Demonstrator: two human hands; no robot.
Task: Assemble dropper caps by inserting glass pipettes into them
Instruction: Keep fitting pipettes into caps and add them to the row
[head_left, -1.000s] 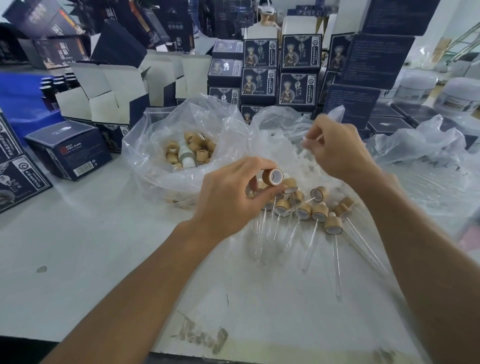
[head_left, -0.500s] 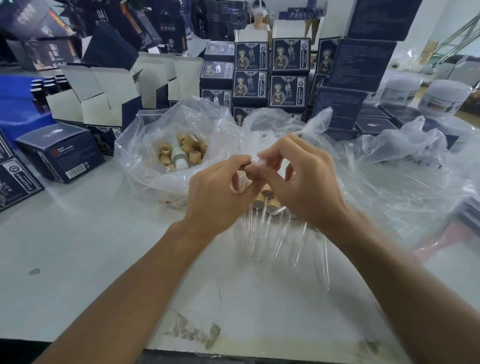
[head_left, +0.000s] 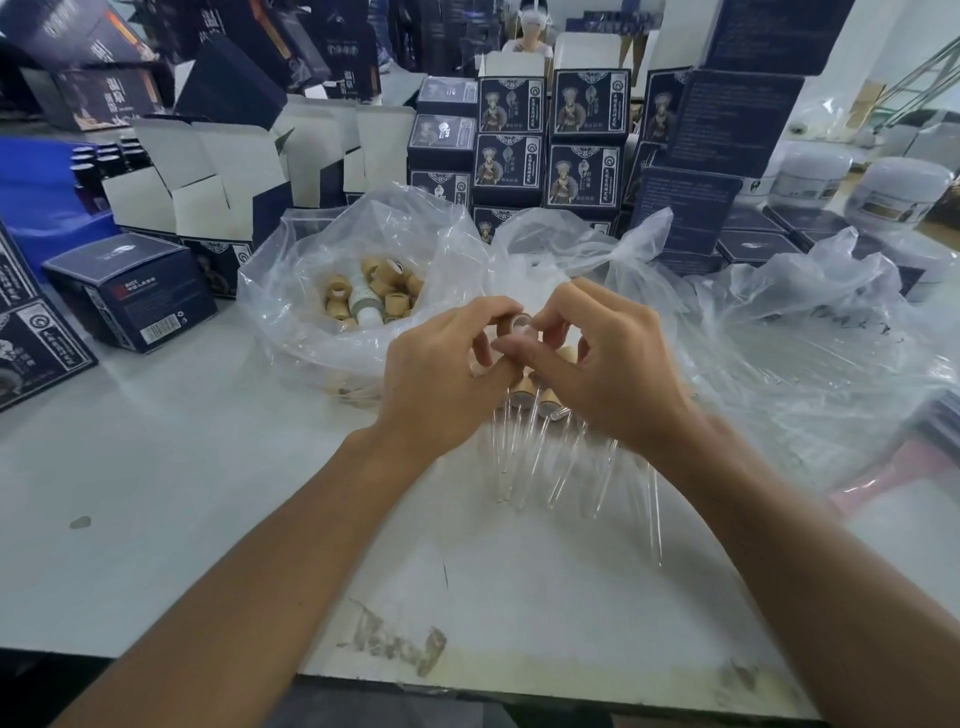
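Since right hand (head_left: 597, 364) came in from far side of finished droppers (head_left: 535, 415), both hands meet above them: left hand (head_left: 441, 374) pinches cap (head_left: 508, 327), right pinches pipette (head_left: 522, 332); insertion under way, seating unconfirmed

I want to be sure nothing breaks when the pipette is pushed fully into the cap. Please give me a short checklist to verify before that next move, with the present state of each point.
1. Cap held firmly: the left hand pinches the tan cap between thumb and fingers. Ok.
2. Pipette held: the right hand pinches at the cap's opening; the glass itself is hidden by the fingers. Cannot tell.
3. Pipette in line with the cap's hole: hidden. Cannot tell.
4. Finished droppers lie directly under the hands, so something could fall on them. Not ok.
5. Spare caps ready: the bag of caps is open on the left. Ok.
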